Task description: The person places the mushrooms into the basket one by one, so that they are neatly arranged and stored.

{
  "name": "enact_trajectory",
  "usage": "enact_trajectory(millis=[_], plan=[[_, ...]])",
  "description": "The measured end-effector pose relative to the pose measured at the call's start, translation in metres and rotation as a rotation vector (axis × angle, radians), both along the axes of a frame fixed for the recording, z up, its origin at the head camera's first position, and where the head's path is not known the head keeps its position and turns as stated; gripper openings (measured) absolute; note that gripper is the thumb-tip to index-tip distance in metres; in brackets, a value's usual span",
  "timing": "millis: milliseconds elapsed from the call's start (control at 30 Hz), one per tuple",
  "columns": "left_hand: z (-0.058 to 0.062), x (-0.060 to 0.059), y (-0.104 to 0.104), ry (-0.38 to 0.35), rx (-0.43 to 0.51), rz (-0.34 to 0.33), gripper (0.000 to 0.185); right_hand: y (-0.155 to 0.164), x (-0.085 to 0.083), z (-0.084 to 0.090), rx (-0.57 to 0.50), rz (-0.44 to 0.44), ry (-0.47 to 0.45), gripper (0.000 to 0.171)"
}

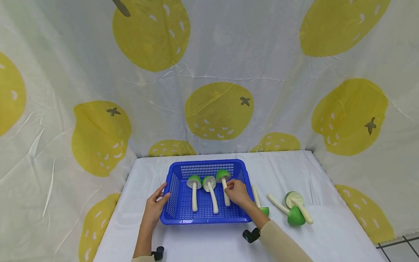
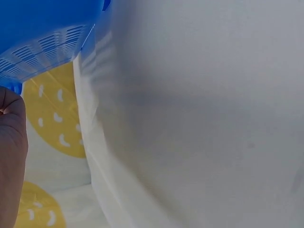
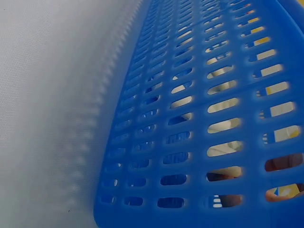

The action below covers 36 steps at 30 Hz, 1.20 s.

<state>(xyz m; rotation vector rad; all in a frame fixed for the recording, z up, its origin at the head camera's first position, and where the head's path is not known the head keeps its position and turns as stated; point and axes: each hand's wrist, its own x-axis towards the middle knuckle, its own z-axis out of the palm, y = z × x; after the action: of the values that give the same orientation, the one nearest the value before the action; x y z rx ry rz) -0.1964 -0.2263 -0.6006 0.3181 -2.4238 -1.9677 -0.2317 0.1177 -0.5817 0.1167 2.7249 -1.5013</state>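
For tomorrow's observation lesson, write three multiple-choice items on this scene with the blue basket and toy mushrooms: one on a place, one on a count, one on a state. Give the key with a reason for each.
1. Where does the left hand rest?
A. on the basket's left rim
B. on the loose mushrooms
C. on the curtain

2. How many mushrooms lie inside the blue basket?
A. one
B. three
C. five

3. What is the right hand doing?
A. hanging idle
B. lying flat on the table
C. holding the rightmost basket mushroom by its stem

Key: 1 A, its fingers touch the left edge. 2 B, three green caps sit side by side. 3 C, its fingers curl round that stem.
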Motion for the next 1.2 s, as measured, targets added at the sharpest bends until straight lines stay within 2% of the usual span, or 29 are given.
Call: enact_trajectory(millis=[267,467,767,967,1200], plan=[[0.0041,0.0000,0.0010,-0.002,-0.030,-0.012,0.057,-0.0005,0.0007,-0.0016,0.013,0.015,-0.012,0.018],[0.0053,-0.0019,0.0006,0.015,-0.002,-0.026,0.057,0.0003,0.0007,-0.0020,0.022,0.020,-0.006,0.018],[0.0055,-0.0005,-0.0011,0.020,-0.017,-0.017,0.059,-0.0007,0.0050,0.0014,0.022,0.059,-0.088,0.019],[0.0038,-0.0010,-0.0006,0.018,-0.006,-0.017,0.058,-0.0012,0.0037,-0.0018,0.071,0.057,-0.083,0.021],[0.0035,-0.0009,-0.0004,0.029,0.005,-0.013,0.058,-0.0014,0.0023,-0.0057,0.127,0.079,-0.067,0.031]])
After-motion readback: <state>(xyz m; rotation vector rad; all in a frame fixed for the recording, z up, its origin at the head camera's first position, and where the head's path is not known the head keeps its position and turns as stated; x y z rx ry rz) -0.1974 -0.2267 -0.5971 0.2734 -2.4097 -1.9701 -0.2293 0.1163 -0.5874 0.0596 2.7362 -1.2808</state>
